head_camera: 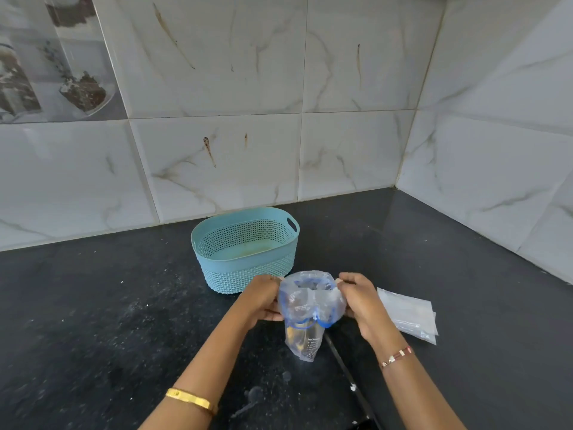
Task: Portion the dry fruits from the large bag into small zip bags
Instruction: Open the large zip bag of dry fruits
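Black stone counter (pixel 93 305), speckled, with pale crumbs or dust across it. Logging left to right.

Teal perforated basket (pixel 245 249) sits at the back against the tiled wall (pixel 217 150); I see nothing inside it.

Left hand (pixel 263 297) pinches the left edge of the zip bag (pixel 307 311), fingers curled onto the plastic near the mouth. The bag is clear with a blue zip track and hangs between both hands, above the counter, just in front of the basket. Its mouth is pulled wide. Dark and yellowish contents show low in the bag, presumably dry fruit; I cannot identify pieces. Whether this is the large source bag or a small portion bag, I cannot tell from this view.

Right hand (pixel 359 301) grips the opposite edge, fingertips clenched on the rim.

Stack of flat clear pouches (pixel 409 315) lies on the counter just right of the right hand, apart from it.

Risks from here, my judgement:
- Thin film could slip from either pinch, dropping the bag and scattering contents.
- The mouth folds over itself; pouring through it could spill onto the counter.
- Crumbs on the counter could contaminate anything set down.

Count: 1 basket, 1 held bag, 2 hands, 1 stack of pouches (at least 2 layers visible, exact number unclear), 2 wrist bands.
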`<action>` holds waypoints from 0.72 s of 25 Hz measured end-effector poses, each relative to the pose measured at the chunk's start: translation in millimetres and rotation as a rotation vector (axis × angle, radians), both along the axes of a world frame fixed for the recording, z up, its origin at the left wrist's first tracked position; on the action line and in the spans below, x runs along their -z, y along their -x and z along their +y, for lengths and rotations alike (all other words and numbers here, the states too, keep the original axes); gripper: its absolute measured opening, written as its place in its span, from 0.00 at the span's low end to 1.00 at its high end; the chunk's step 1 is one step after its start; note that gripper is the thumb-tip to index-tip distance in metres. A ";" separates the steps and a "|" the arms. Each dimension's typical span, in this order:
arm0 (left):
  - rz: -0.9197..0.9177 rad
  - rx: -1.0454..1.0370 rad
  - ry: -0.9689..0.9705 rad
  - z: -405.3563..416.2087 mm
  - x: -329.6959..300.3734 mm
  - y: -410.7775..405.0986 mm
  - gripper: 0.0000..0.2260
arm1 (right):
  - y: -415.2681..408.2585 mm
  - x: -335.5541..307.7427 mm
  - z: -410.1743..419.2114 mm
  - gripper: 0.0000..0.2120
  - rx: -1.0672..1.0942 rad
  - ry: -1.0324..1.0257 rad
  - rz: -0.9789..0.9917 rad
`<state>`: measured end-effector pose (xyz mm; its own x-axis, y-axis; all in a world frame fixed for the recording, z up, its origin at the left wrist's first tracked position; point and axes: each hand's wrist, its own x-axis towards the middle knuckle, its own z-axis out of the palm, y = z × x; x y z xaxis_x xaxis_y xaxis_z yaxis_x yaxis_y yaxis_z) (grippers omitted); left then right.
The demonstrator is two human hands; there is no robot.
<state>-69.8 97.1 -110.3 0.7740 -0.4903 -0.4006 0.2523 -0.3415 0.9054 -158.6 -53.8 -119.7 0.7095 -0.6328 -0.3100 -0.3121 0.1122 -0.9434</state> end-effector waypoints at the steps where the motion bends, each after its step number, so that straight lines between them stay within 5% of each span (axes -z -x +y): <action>1: -0.093 -0.030 -0.041 -1.1 -1.8 -3.7 0.09 | 1.6 -1.8 0.1 0.10 0.013 0.185 0.004; 4: -0.448 -0.041 -0.144 -5.6 -9.8 -10.8 0.11 | 16.6 -12.4 11.0 0.05 0.070 0.710 -0.242; 6: -0.505 0.093 -0.138 -9.6 -19.4 -11.5 0.13 | 27.7 -21.3 25.3 0.05 -0.060 0.897 -0.371; 10: -0.630 0.322 -0.353 -20.6 -23.7 -17.7 0.12 | 35.9 -9.0 45.9 0.11 -0.247 1.257 -0.261; 15: -0.626 0.229 -0.331 -26.6 -13.9 -23.5 0.13 | 38.1 -6.2 45.5 0.05 -0.287 1.224 -0.273; 18: -0.364 0.054 -0.095 -31.6 -5.5 -27.3 0.13 | 41.7 -8.5 54.4 0.08 -0.395 1.281 -0.306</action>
<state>-42.5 65.5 -104.9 0.8483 -0.5080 -0.1495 -0.1008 -0.4321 0.8962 -200.3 0.5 -111.2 0.8411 -0.0971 0.5320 0.1175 -0.9274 -0.3551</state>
